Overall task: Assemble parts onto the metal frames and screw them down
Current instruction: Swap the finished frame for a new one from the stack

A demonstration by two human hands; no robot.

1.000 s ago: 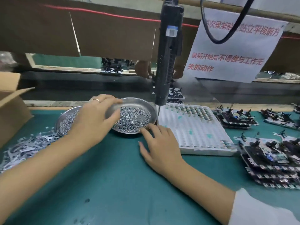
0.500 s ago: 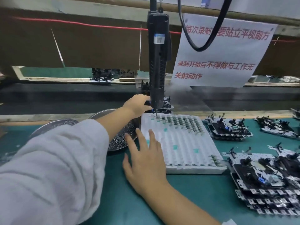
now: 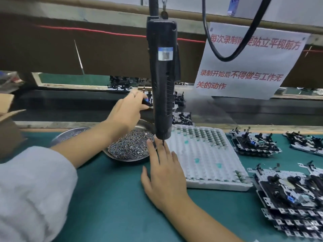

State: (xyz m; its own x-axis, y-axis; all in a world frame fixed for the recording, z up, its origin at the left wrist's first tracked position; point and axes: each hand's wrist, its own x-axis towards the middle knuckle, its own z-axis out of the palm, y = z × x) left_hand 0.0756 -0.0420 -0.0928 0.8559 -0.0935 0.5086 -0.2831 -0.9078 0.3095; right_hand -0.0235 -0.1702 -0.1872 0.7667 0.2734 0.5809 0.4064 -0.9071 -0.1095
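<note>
Steel dish [image 3: 139, 158] mid-frame is heaped with small screws [image 3: 130, 144], and the white tray [image 3: 206, 165] right of it has parts only along its far rows. My left hand [image 3: 126, 112] pinches a metal frame [image 3: 148, 102] up at center by the hanging screwdriver [image 3: 161, 81]; my right hand [image 3: 163, 173] lies flat, fingers straight, on the green surface [image 3: 108, 203]. More frames [image 3: 293, 203] are stacked lower right, with a paper sign [image 3: 248, 62] upper right.

Factory assembly bench: hanging screwdriver [image 3: 162, 81].

The left arm stretches forward and away, its white sleeve pushed up to the forearm; the left hand [image 3: 127, 109] has its fingers curled at the far end of the reach. The right hand [image 3: 164, 173] lies flat, palm down, fingers straight and spread.
</note>
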